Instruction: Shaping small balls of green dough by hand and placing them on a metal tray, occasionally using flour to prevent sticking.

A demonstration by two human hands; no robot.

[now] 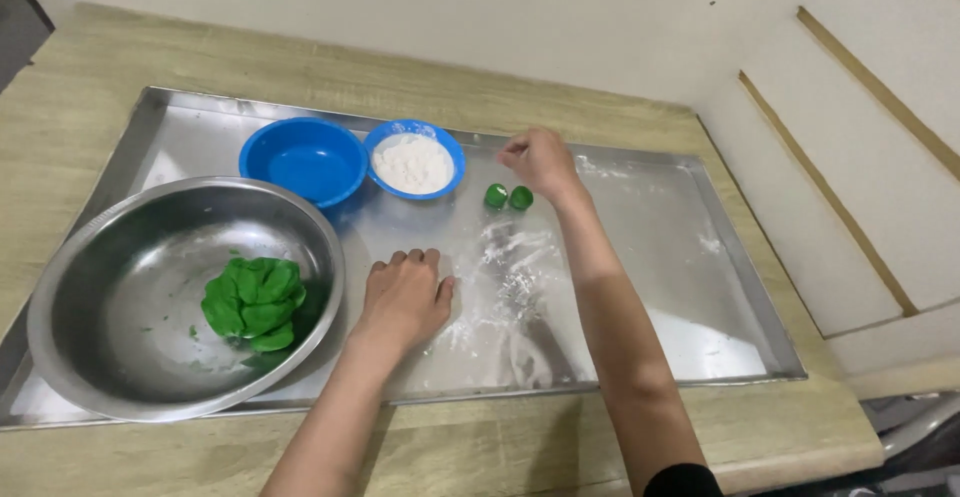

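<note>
Where flour lies, two [508, 197] green balls

packages: none | labels: none | signs: none | screens: none in view

Both hands lie on the tray [650, 357] — the left hand [403, 297] flat, the right hand [540, 160] further back. Two dough balls [508, 197] sit just beside the right hand. Left of the left hand stands a big bowl [80, 307] with dough [253, 304] in it — behind it, an empty bowl [303, 160] and a flour bowl [413, 160].
</note>
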